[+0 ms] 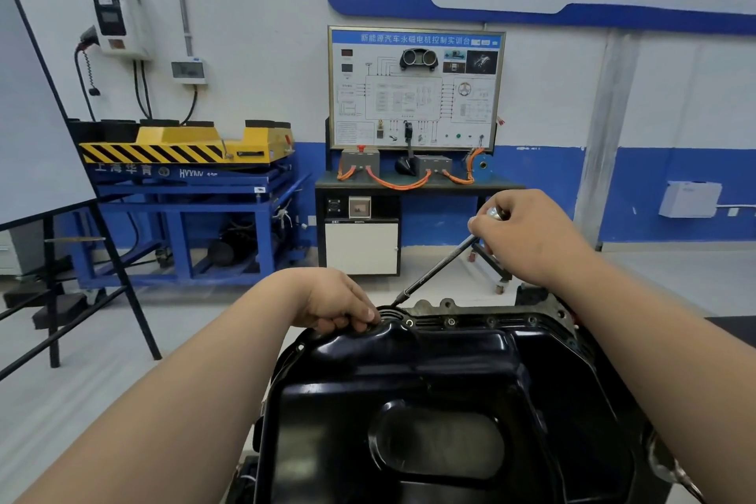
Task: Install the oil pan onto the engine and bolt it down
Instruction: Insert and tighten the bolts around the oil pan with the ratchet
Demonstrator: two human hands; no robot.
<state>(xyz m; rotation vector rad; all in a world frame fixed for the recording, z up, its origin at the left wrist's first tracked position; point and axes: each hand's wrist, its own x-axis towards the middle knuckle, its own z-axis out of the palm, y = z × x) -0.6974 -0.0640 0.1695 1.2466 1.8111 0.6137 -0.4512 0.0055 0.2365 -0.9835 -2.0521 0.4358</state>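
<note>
The black oil pan (409, 381) was sitting on the engine (429, 305), with bolts (451, 322) showing along its far flange. The right hand (527, 235) was wrapped round the top of a long driver (437, 266) slanting down to the pan's far-left corner. The left hand (331, 301) had its fingers curled right at that corner, couldn't tell if it gripped anything.
</note>
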